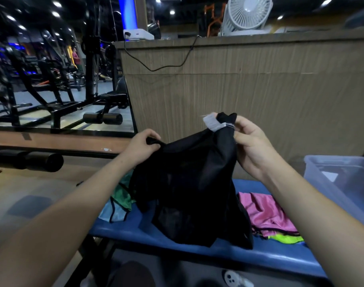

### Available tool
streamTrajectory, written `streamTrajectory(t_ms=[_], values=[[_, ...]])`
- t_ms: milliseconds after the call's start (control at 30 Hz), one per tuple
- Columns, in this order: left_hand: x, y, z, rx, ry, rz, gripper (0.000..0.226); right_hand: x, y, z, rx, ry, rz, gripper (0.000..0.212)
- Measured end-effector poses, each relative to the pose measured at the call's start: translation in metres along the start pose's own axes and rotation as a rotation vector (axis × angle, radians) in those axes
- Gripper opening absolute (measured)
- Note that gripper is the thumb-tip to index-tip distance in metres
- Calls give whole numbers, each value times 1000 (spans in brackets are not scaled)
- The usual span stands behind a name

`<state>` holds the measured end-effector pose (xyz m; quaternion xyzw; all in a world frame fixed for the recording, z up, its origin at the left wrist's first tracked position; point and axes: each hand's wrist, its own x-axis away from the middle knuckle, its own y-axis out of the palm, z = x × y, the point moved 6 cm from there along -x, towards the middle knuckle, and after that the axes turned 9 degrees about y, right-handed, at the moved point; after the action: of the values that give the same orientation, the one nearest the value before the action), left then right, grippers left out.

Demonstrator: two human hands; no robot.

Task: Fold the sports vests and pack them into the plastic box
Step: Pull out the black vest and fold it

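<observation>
While we hold the black mesh sports vest (pixel 189 183) up over the blue padded bench (pixel 197 253), our left hand (pixel 140 147) pinches one top edge and our right hand (pixel 251 146) grips the other by its white label (pixel 213 123). It hangs in front of green (pixel 122 197), pale blue (pixel 112 214), pink (pixel 268 212) and neon yellow (pixel 286 238) vests, hiding parts of each. At right, the clear plastic box (pixel 342 179) runs out of frame; its contents are unclear.
</observation>
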<state>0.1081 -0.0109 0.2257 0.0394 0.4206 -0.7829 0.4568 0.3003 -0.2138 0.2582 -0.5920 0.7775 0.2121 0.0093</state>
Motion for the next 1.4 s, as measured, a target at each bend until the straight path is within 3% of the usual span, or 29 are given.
streamTrajectory(t_ms=[133,400,600,700,833,967,1067,1233,1400], values=[[11,20,-7,9,1,-53,2,-1,5,9,154,56,-20,35],[21,30,-11,-12,-26,-98,50,1,10,15,224,60,-27,28],[24,40,0,21,39,-105,20,3,13,15,238,43,-18,12],[27,47,10,105,122,-168,2,1,11,17,391,1,34,20],[33,55,35,299,222,-291,11,-2,12,21,667,-49,96,6],[36,58,57,389,153,-346,45,-3,24,21,870,-172,93,7],[42,59,67,443,117,-399,41,-4,27,26,839,-147,75,16],[46,51,62,541,54,-354,58,-9,24,39,860,-68,63,41],[55,50,76,786,-24,-417,48,-9,30,49,860,-84,-18,16]])
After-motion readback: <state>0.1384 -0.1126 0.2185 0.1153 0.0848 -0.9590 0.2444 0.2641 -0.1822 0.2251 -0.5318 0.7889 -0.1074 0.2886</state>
